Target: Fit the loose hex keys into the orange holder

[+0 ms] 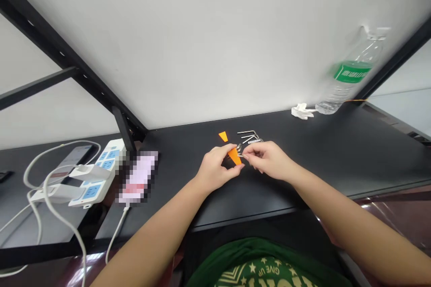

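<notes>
My left hand (213, 169) grips an orange hex key holder (235, 157) between thumb and fingers, just above the black desk. Bits of shiny metal show beside the holder, partly hidden by the fingers. My right hand (269, 160) is closed in a pinch at the holder's right side, on the end of a thin metal hex key (240, 155). Behind the hands, several L-shaped hex keys (247, 132) lie loose on the desk. A second, smaller orange piece (223, 136) lies to their left.
At the back right stands a large clear bottle (353, 71) with a green label, a crumpled white tissue (303, 111) beside it. On the left are a phone (138, 177) on a cable, a white power strip (101, 175) and a black metal frame (123, 128). A wall (215, 45) borders the desk's back.
</notes>
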The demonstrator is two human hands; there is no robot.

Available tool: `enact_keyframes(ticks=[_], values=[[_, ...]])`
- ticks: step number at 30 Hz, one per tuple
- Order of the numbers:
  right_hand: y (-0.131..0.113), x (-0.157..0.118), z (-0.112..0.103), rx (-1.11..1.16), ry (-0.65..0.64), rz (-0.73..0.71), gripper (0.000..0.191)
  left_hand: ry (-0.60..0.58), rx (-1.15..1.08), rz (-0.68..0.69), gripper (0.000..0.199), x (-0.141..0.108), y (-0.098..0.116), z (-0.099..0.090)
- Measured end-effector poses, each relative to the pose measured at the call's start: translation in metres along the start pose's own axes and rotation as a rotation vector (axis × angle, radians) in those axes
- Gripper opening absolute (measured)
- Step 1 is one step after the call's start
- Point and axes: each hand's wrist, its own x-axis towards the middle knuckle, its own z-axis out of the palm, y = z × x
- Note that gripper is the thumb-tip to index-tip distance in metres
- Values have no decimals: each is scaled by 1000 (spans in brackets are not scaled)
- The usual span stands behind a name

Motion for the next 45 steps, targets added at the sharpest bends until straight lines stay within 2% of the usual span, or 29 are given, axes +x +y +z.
enact_keyframes(ticks=[5, 11, 19, 22, 25, 28, 32, 35, 38, 42, 45], values=[[0, 0, -1, 43, -14, 61, 22, 7, -7, -11, 50, 0, 0, -1], [-4, 1, -5, -129, 18, -44, 20, -4, 39, 74, 48, -1, -1, 1], [-10, 0, -6, -262, -8, -81, 21, -39, 48, 61, 48, -1, 0, 2], [-8, 1, 1, -263, 24, -94, 16, -38, 66, 77, 47, -1, 0, 4], [-6, 2, 15, -309, 118, -136, 12, -11, 74, 96, 46, -1, 1, 6], [-5, 2, 32, -361, 192, -168, 15, 27, 79, 78, 46, -3, 1, 7], [-6, -3, 45, -381, 194, -203, 27, 47, 41, 42, 44, -2, 3, 5], [-3, -9, 39, -398, 247, -282, 32, 79, 17, -7, 44, -1, 3, 3], [4, -14, 29, -459, 275, -336, 19, 103, -3, -20, 47, -1, 4, 2], [14, -14, 26, -528, 204, -314, 17, 54, -4, -11, 48, -2, 4, 4], [18, -14, 26, -633, 208, -295, 18, 26, -10, -15, 47, -2, 4, 5]])
